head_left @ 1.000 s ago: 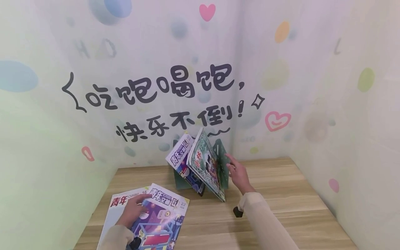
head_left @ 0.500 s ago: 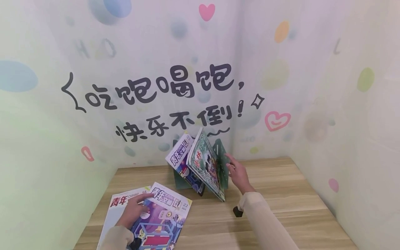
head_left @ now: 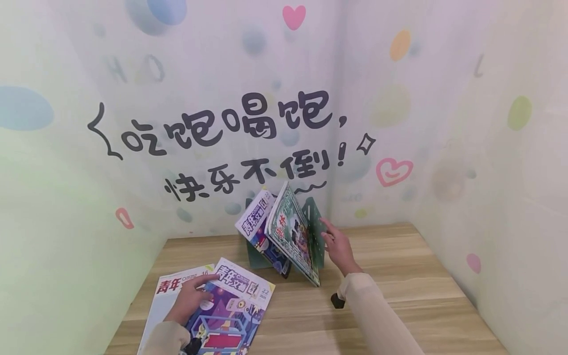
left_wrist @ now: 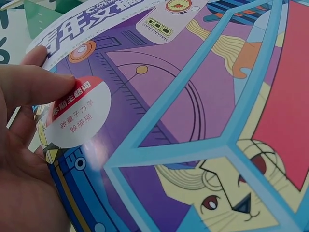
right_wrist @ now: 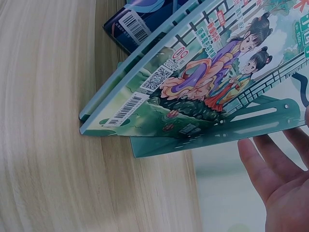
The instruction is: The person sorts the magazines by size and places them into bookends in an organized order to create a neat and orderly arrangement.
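My left hand (head_left: 188, 301) grips the left edge of a purple-covered magazine (head_left: 235, 315), thumb on its cover; in the left wrist view the thumb (left_wrist: 43, 89) lies over a round red-and-white label. A second, pale blue magazine (head_left: 166, 288) lies partly beneath it. My right hand (head_left: 341, 251) touches the outer side of a green bookend (head_left: 316, 231) with extended fingers (right_wrist: 258, 166). Within the bookend, a green illustrated magazine (right_wrist: 212, 77) and another beside it lean left over a purple magazine (head_left: 254, 224), also tilted.
The wooden table (head_left: 381, 315) ends at a printed back wall (head_left: 248, 64) close behind the bookend. Side walls stand at left and right. A black wrist camera (head_left: 338, 301) shows beneath the right sleeve.
The purple magazine in my left hand has shifted slightly right and turned a little, showing more of its title strip. My right hand and the bookend have stayed in place.
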`<state>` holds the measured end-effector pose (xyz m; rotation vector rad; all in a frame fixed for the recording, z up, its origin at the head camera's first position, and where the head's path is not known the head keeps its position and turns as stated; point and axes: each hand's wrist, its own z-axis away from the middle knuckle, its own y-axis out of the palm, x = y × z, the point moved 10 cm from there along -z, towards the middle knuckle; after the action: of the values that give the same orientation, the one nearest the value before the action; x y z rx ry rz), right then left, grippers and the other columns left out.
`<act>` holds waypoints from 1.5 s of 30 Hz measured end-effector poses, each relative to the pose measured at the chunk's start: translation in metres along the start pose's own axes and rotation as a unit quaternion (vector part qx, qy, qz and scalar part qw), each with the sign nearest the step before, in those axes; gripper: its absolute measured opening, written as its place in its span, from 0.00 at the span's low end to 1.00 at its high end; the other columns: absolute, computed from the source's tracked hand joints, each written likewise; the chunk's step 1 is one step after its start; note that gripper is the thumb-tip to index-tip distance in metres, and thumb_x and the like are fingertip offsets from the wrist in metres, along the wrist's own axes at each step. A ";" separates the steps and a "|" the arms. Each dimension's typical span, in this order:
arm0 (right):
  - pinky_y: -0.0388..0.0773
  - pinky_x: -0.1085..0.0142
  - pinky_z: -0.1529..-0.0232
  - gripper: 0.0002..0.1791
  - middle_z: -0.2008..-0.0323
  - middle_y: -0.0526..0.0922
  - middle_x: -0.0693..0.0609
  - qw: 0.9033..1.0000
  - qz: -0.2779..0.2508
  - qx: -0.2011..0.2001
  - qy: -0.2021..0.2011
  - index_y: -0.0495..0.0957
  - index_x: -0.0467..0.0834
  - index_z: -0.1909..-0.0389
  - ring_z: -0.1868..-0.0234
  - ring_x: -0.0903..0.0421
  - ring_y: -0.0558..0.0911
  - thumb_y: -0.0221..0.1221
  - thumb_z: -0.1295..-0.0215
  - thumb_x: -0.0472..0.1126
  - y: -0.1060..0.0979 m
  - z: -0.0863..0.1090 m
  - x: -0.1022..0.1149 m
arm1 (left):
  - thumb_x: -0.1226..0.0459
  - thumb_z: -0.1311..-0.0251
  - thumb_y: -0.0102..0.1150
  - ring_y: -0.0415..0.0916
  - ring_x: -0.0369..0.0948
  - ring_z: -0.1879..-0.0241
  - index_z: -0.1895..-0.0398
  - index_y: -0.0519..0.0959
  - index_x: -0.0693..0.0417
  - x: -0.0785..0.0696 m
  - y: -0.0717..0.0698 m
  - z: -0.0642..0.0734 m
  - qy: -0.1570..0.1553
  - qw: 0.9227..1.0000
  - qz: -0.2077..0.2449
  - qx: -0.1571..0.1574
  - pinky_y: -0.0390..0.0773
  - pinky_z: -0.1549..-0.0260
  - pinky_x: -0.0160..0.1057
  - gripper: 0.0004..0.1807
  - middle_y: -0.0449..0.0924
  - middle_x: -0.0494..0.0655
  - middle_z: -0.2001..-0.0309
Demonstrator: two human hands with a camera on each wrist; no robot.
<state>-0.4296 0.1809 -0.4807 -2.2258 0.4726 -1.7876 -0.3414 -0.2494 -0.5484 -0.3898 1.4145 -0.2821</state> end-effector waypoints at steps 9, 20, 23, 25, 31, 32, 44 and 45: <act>0.83 0.51 0.55 0.25 0.36 0.70 0.36 1.000 0.003 -0.005 -0.005 0.65 0.57 0.30 0.42 0.37 0.75 0.49 0.25 0.39 -0.001 -0.001 0.000 | 0.79 0.51 0.58 0.81 0.48 0.64 0.46 0.82 0.53 -0.006 0.002 0.000 0.010 1.000 0.028 0.004 0.85 0.70 0.47 0.26 0.74 0.62 0.43; 0.83 0.52 0.55 0.25 0.38 0.71 0.36 1.000 -0.001 -0.004 -0.003 0.65 0.57 0.30 0.43 0.38 0.76 0.49 0.25 0.39 -0.001 -0.003 -0.005 | 0.77 0.47 0.59 0.82 0.49 0.65 0.45 0.81 0.52 -0.011 0.003 -0.003 0.007 0.998 0.060 0.010 0.86 0.70 0.48 0.25 0.76 0.61 0.44; 0.83 0.52 0.55 0.25 0.37 0.71 0.36 1.000 0.000 -0.005 -0.004 0.66 0.57 0.30 0.43 0.38 0.76 0.49 0.25 0.39 -0.001 -0.003 -0.006 | 0.76 0.46 0.59 0.83 0.49 0.65 0.44 0.81 0.51 -0.013 0.004 -0.002 0.006 0.998 0.070 0.008 0.86 0.70 0.49 0.25 0.76 0.61 0.44; 0.83 0.52 0.55 0.25 0.37 0.71 0.36 1.000 0.000 -0.006 -0.005 0.66 0.57 0.30 0.43 0.38 0.76 0.49 0.25 0.38 0.000 -0.003 -0.006 | 0.75 0.44 0.59 0.83 0.49 0.65 0.43 0.80 0.50 -0.014 0.005 -0.001 0.004 0.997 0.072 0.007 0.86 0.70 0.49 0.24 0.75 0.61 0.43; 0.83 0.51 0.56 0.25 0.37 0.71 0.37 1.000 0.000 -0.007 -0.007 0.66 0.55 0.30 0.43 0.37 0.76 0.49 0.24 0.38 0.000 -0.003 -0.006 | 0.71 0.42 0.62 0.84 0.50 0.63 0.41 0.79 0.46 -0.014 0.007 0.000 -0.010 0.996 0.093 0.005 0.86 0.69 0.49 0.24 0.73 0.59 0.40; 0.83 0.51 0.56 0.25 0.37 0.71 0.37 1.000 0.001 -0.007 -0.007 0.66 0.56 0.30 0.43 0.37 0.76 0.49 0.24 0.39 0.000 -0.003 -0.005 | 0.71 0.42 0.61 0.84 0.50 0.62 0.41 0.79 0.46 -0.014 0.007 -0.001 -0.009 0.995 0.099 0.006 0.86 0.68 0.50 0.24 0.73 0.60 0.41; 0.83 0.51 0.55 0.25 0.36 0.70 0.38 1.000 0.001 -0.004 -0.002 0.65 0.57 0.30 0.42 0.38 0.76 0.49 0.24 0.39 0.000 -0.003 -0.005 | 0.67 0.40 0.63 0.80 0.49 0.60 0.40 0.79 0.43 -0.032 0.002 0.001 0.017 0.998 0.063 -0.025 0.85 0.63 0.47 0.23 0.74 0.56 0.44; 0.83 0.51 0.55 0.25 0.36 0.70 0.38 1.000 0.001 -0.005 -0.003 0.65 0.57 0.30 0.42 0.38 0.76 0.49 0.25 0.39 0.000 -0.003 -0.005 | 0.67 0.40 0.63 0.80 0.49 0.61 0.40 0.79 0.43 -0.035 0.002 0.001 0.020 0.998 0.059 -0.030 0.86 0.64 0.46 0.23 0.75 0.56 0.46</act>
<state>-0.4339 0.1830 -0.4848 -2.2346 0.4833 -1.7818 -0.3455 -0.2334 -0.5181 -0.3493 1.4813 -0.1529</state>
